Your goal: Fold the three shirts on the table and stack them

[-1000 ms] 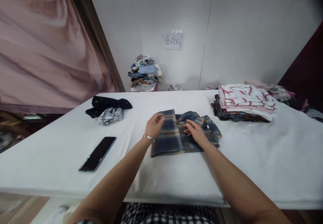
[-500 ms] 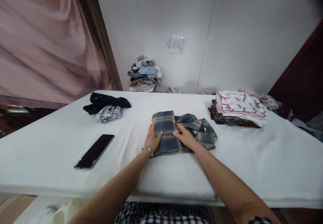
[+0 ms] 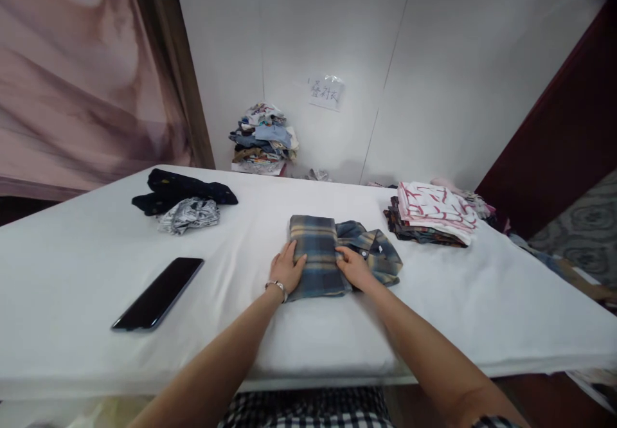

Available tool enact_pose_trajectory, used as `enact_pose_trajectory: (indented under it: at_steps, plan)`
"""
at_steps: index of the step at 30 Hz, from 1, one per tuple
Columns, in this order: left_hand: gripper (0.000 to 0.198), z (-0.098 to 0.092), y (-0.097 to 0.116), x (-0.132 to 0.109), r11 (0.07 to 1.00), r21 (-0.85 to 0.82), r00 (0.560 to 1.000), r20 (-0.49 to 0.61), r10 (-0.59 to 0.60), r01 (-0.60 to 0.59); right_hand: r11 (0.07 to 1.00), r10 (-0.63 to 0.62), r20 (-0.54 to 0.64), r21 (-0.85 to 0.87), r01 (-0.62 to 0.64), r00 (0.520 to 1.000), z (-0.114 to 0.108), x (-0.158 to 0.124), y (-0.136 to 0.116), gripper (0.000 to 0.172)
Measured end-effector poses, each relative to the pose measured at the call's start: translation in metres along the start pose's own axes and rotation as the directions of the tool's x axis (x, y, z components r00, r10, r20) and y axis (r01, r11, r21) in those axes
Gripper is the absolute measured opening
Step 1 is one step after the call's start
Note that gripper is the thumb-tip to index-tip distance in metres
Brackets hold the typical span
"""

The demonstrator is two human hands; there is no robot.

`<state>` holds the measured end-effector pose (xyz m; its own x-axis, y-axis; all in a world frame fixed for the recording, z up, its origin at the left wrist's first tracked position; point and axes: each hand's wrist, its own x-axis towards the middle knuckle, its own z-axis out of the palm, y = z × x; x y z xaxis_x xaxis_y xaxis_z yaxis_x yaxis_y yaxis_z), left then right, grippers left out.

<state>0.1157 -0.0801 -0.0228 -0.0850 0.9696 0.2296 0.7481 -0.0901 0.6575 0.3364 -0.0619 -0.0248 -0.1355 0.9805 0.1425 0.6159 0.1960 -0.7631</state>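
A blue, tan and grey plaid shirt lies partly folded on the white-covered table, with a flat folded panel on its left. Its collar and button end spreads out to the right of that panel. My left hand, with a bracelet at the wrist, grips the panel's left edge, thumb on top. At the panel's right edge my right hand is closed on the cloth, thumb and fingers together. Some fingertips of both hands are hidden by the fabric.
A black phone lies on the table at left. Behind it are a dark garment and a crumpled black-and-white cloth. Folded clothes are stacked at right. A clothes pile stands beyond the far edge, by the wall.
My view has turned slightly, so most things sit further left. The plaid panel looks flatter and squarer, and my right fingers have drawn in at its right edge.
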Motion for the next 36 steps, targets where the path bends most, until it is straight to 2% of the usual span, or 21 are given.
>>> enact_pose_trajectory:
  at_steps: [4,6,10,21,24,27,30,31,33,34,36]
  plan:
    - [0.057,0.001,0.000,0.000,0.997,0.083,1.000,0.025,0.000,-0.002,0.998,-0.035,-0.027,-0.057,0.034,0.999,-0.008,0.002,-0.012,0.041]
    - [0.057,0.001,0.000,0.000,0.995,0.096,1.000,0.028,-0.004,0.002,0.989,-0.039,-0.028,-0.145,0.034,0.999,-0.013,0.002,-0.019,0.040]
    - [0.059,0.001,0.001,0.000,0.994,0.107,0.999,0.043,-0.006,0.002,0.953,0.022,0.085,-0.304,0.005,0.996,-0.016,-0.004,-0.029,0.038]
    - [0.054,0.000,-0.006,0.002,0.999,0.004,0.999,0.010,0.044,-0.044,0.906,0.027,0.074,-0.423,0.007,0.997,-0.016,-0.015,-0.035,0.039]
    - [0.053,0.000,-0.006,0.000,0.999,-0.002,0.999,0.011,0.048,-0.048,0.910,0.042,0.088,-0.415,-0.002,0.995,-0.016,-0.017,-0.033,0.038]
    - [0.053,0.000,-0.006,-0.001,0.999,-0.019,0.999,0.016,0.048,-0.048,0.922,0.005,0.086,-0.386,0.029,0.996,-0.022,-0.026,-0.033,0.038]
    - [0.054,-0.004,-0.008,0.004,0.998,-0.052,0.998,0.050,0.028,-0.026,0.953,-0.059,-0.015,-0.300,0.052,0.998,-0.032,-0.047,-0.029,0.036]
    - [0.056,-0.007,-0.008,0.008,0.999,-0.054,0.998,0.069,0.004,-0.001,0.972,-0.041,-0.064,-0.233,0.025,0.997,-0.034,-0.058,-0.027,0.034]
    - [0.058,-0.016,-0.006,0.021,0.999,-0.034,0.995,0.091,-0.037,0.041,0.992,0.129,-0.107,0.005,-0.129,0.986,-0.038,-0.081,-0.023,0.031]
    - [0.058,-0.022,-0.003,0.030,0.999,-0.013,0.995,0.091,-0.039,0.041,0.957,0.252,-0.075,0.168,-0.237,0.965,-0.038,-0.092,-0.022,0.031]
    - [0.058,-0.031,0.004,0.051,0.999,0.049,0.997,0.081,0.010,-0.014,0.758,0.462,0.096,0.474,-0.448,0.882,-0.038,-0.114,-0.024,0.032]
